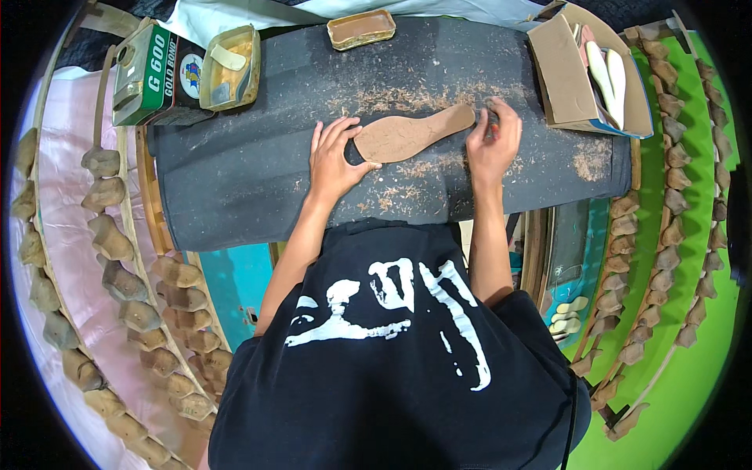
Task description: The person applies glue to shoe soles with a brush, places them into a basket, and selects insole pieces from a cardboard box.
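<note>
A brown, sole-shaped shoe insole (403, 138) lies on the dark cloth of the worktable, its wide end to the left and its narrow end pointing up to the right. My left hand (333, 160) holds the wide end, fingers along the far edge and thumb at the near edge. At the narrow end, my right hand (495, 141) is closed, with its fingers curled and the thumb against them. A small reddish bit shows between those fingers, too small to name. Brown shavings (392, 192) are scattered around the insole.
Along the table's (235, 196) far side stand a green and black can (149, 78), a glue tub (229, 66) with a spreader, and a shallow brown-filled tray (360, 30). A cardboard box (572, 70) with pale soles is far right. Racks of wooden shoe lasts (113, 235) flank both sides.
</note>
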